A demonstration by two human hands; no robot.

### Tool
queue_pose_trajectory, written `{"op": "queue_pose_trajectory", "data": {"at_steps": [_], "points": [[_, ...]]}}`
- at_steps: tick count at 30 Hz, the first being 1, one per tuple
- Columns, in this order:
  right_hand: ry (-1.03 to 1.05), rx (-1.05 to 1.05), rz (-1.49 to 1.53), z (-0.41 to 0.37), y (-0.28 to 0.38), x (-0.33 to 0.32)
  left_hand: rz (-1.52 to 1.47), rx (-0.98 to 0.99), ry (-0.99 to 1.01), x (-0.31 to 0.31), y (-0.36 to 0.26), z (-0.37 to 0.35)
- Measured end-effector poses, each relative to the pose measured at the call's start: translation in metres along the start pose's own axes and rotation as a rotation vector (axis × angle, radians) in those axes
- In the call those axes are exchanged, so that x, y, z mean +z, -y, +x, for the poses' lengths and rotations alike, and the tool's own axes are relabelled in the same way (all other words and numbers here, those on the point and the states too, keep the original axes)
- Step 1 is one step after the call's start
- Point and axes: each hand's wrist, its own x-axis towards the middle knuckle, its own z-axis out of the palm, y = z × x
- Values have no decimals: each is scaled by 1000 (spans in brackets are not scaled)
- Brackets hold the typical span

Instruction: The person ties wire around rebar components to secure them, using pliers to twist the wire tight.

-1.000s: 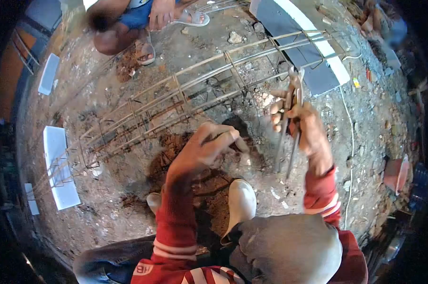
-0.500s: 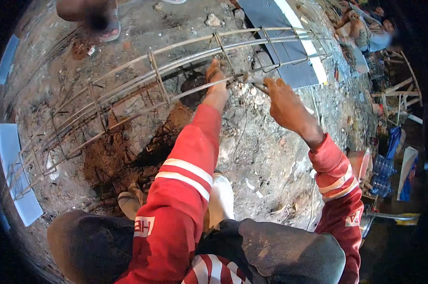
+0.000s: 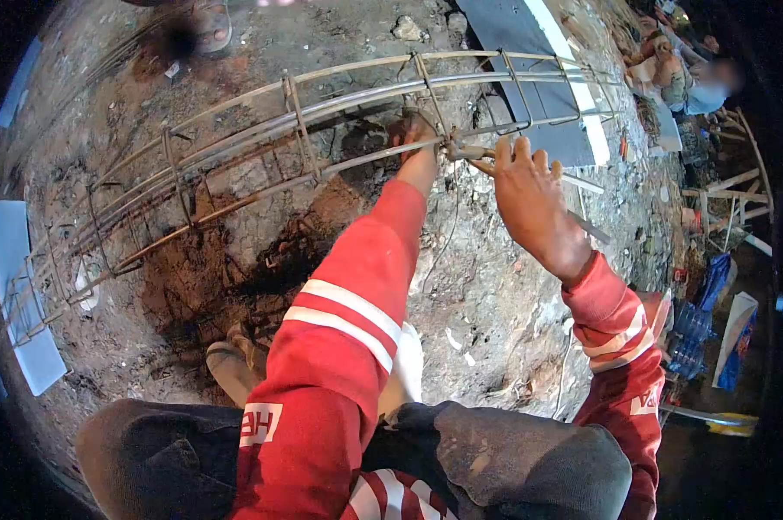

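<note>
A long rebar cage (image 3: 357, 102), made of thin steel bars joined by square stirrups, runs across the upper half of the view. My left hand (image 3: 419, 146) is at its near lower bar, beside a stirrup joint, with the fingers curled and partly hidden. My right hand (image 3: 534, 204) is wrapped around a pair of pincers (image 3: 476, 158), some fingers raised off the handle. The pincer jaws meet the bar at the joint, just right of my left hand. One grey handle sticks out below my right palm.
Dark and white boards (image 3: 552, 95) lie under the cage's right end, and a pale panel (image 3: 27, 299) under its left end. Another person (image 3: 682, 82) is at upper right; a foot (image 3: 214, 30) shows at upper left. Plastic bottles (image 3: 690, 334) and wood scraps (image 3: 731, 182) lie right.
The view has shifted slightly, moving the cage right in frame. My right hand has loosened its fingers and turned with the pincers, whose jaws remain at the joint. My left hand stays beside it.
</note>
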Motion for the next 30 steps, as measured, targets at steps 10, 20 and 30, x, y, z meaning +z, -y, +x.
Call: {"op": "queue_pose_trajectory", "data": {"at_steps": [10, 20, 30], "points": [[138, 206, 643, 1, 6, 42, 48, 35, 17, -23, 8, -1], [-166, 24, 1117, -26, 31, 82, 105, 61, -15, -30, 4, 5], [604, 179, 1666, -33, 0, 73, 106, 53, 30, -33, 20, 10]]}}
